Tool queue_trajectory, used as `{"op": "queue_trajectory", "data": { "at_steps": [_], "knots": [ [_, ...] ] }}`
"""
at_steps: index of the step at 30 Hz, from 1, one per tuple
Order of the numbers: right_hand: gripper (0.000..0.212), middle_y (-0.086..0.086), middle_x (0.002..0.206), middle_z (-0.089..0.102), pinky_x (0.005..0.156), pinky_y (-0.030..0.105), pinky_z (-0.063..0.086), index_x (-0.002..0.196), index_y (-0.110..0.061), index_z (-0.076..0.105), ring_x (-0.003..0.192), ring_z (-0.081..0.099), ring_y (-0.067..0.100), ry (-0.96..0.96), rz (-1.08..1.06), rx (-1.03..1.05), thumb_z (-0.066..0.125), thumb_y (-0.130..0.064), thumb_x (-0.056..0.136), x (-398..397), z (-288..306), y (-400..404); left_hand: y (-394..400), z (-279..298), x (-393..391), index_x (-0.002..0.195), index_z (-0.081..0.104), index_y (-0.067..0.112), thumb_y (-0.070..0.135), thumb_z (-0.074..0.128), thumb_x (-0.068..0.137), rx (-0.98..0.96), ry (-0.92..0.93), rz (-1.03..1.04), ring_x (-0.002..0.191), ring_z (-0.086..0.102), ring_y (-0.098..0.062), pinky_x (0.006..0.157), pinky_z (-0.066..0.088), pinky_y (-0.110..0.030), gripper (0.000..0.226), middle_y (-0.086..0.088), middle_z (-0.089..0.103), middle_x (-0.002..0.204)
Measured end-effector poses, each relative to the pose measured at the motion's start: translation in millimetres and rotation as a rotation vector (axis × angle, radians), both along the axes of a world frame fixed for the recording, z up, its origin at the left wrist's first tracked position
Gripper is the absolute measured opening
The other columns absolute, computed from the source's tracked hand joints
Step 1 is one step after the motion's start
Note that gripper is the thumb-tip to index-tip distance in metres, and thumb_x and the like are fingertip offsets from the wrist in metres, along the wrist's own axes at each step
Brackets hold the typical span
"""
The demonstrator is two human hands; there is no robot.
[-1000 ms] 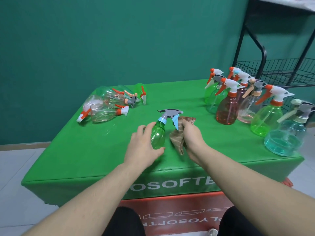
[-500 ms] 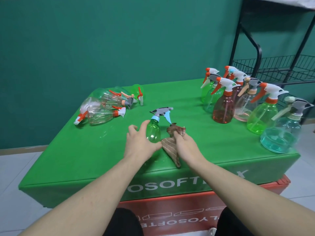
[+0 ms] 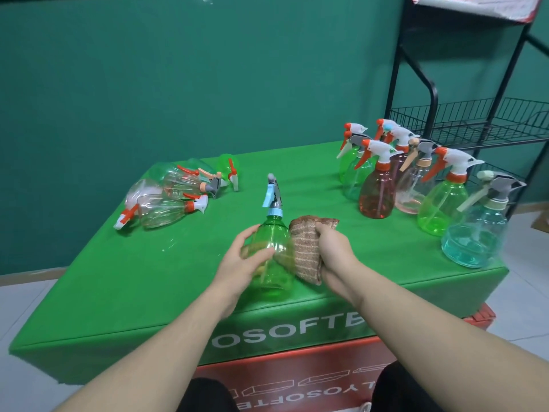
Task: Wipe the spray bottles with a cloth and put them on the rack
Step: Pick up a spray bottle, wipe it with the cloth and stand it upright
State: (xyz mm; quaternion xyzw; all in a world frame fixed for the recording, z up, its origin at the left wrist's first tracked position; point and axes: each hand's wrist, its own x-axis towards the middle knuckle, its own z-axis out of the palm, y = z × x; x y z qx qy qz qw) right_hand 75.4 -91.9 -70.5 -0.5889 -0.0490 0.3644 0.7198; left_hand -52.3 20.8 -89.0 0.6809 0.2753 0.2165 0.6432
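- Nearest of all: two bare arms, reaching forward over the front edge of the desk with its green cover.
- Left hand curled round the left side of the green spray bottle: a grasping grip, thumb on the front, fingers seen through the clear plastic.
- Green spray bottle held up near the front middle of the desk, tipped a little, blue collar and grey sprayer pointing up and away.
- Right hand clenched on the brown striped cloth: fingers folded over the top of it.
- Cloth bunched and pressed flat against the right side of the green spray bottle, touching it.
- Further back on the left: a pile of clear bottles lying on their sides, orange and white sprayers sticking out.
- Further back on the right: a group of standing bottles, upright and close together, in green, red, pink and pale blue.
- Behind those, past the right corner of the desk: black wire rack against the green wall.
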Motion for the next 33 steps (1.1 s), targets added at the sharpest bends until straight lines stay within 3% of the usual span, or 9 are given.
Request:
{"op": "queue_trajectory", "data": {
  "at_steps": [2, 5, 9, 11, 16, 21, 26, 30, 33],
  "knots": [
    [0.023, 0.022, 0.097, 0.062, 0.092, 0.066, 0.053, 0.112, -0.004, 0.056, 0.089, 0.067, 0.036, 0.038, 0.009, 0.042, 0.039, -0.017, 0.105, 4, 4, 3, 2, -3, 2, 0.133, 0.054, 0.045, 0.030, 0.076, 0.078, -0.116, -0.054, -0.024, 0.101, 0.072, -0.024, 0.088, 0.056, -0.034, 0.061, -0.007, 0.072, 0.118],
    [0.018, 0.018, 0.098, 0.059, 0.104, 0.063, 0.045, 0.110, -0.007, 0.054, 0.091, 0.062, 0.032, 0.072, -0.007, 0.066, 0.042, -0.020, 0.105, 10, 8, 9, 7, -9, 7, 0.133, 0.058, 0.040, 0.030, 0.070, 0.074, -0.190, -0.105, -0.036, 0.094, 0.073, -0.029, 0.090, 0.059, -0.045, 0.061, -0.009, 0.078, 0.106],
    [0.023, 0.007, 0.073, 0.056, 0.084, 0.047, 0.052, 0.090, -0.012, 0.056, 0.066, 0.057, 0.023, 0.111, -0.018, 0.094, 0.043, -0.023, 0.105, 15, 10, 21, 12, -16, 14, 0.132, 0.060, 0.042, 0.031, 0.066, 0.078, -0.227, -0.126, -0.067, 0.102, 0.070, -0.036, 0.093, 0.058, -0.056, 0.056, -0.012, 0.074, 0.117],
    [0.030, 0.007, 0.072, 0.058, 0.075, 0.040, 0.050, 0.085, -0.012, 0.057, 0.062, 0.056, 0.021, 0.141, -0.010, 0.126, 0.040, -0.024, 0.106, 19, 13, 28, 15, -19, 18, 0.131, 0.061, 0.046, 0.030, 0.071, 0.082, -0.221, -0.133, -0.079, 0.100, 0.071, -0.035, 0.089, 0.059, -0.056, 0.052, -0.011, 0.074, 0.116],
    [0.035, 0.014, 0.083, 0.066, 0.081, 0.042, 0.052, 0.093, -0.008, 0.062, 0.069, 0.061, 0.024, 0.185, 0.042, 0.157, 0.034, -0.024, 0.107, 23, 13, 38, 19, -24, 22, 0.130, 0.060, 0.053, 0.042, 0.071, 0.070, -0.182, -0.126, -0.090, 0.088, 0.075, -0.025, 0.072, 0.061, -0.043, 0.062, -0.008, 0.078, 0.109],
    [0.033, 0.011, 0.084, 0.068, 0.089, 0.047, 0.054, 0.100, -0.008, 0.066, 0.071, 0.063, 0.025, 0.076, 0.117, 0.107, 0.039, -0.026, 0.108, 29, 11, 41, 17, -25, 28, 0.130, 0.053, 0.057, 0.021, 0.055, 0.103, -0.128, -0.069, -0.106, 0.088, 0.073, -0.021, 0.076, 0.062, -0.042, 0.046, -0.012, 0.076, 0.111],
    [0.033, 0.006, 0.077, 0.068, 0.073, 0.038, 0.056, 0.096, -0.010, 0.069, 0.066, 0.064, 0.022, -0.114, 0.160, 0.008, 0.043, -0.026, 0.108, 27, 14, 36, 13, -20, 27, 0.130, 0.050, 0.059, 0.020, 0.051, 0.103, -0.112, -0.055, -0.125, 0.090, 0.070, -0.024, 0.085, 0.059, -0.050, 0.047, -0.017, 0.072, 0.118],
    [0.038, 0.010, 0.086, 0.072, 0.099, 0.054, 0.053, 0.101, -0.009, 0.071, 0.083, 0.068, 0.028, -0.341, 0.170, -0.153, 0.045, -0.036, 0.105, 28, 11, 28, 12, -18, 26, 0.130, 0.052, 0.060, 0.032, 0.062, 0.095, -0.118, -0.066, -0.119, 0.089, 0.072, -0.025, 0.081, 0.061, -0.044, 0.045, -0.015, 0.073, 0.117],
    [0.038, 0.006, 0.087, 0.075, 0.103, 0.055, 0.049, 0.091, -0.016, 0.071, 0.095, 0.072, 0.033, -0.417, 0.191, -0.213, 0.045, -0.042, 0.103, 29, 3, 23, 9, -17, 25, 0.136, 0.048, 0.059, 0.028, 0.056, 0.101, -0.147, -0.073, -0.110, 0.102, 0.067, -0.028, 0.090, 0.058, -0.047, 0.047, 0.004, 0.064, 0.122]
  ]
}}
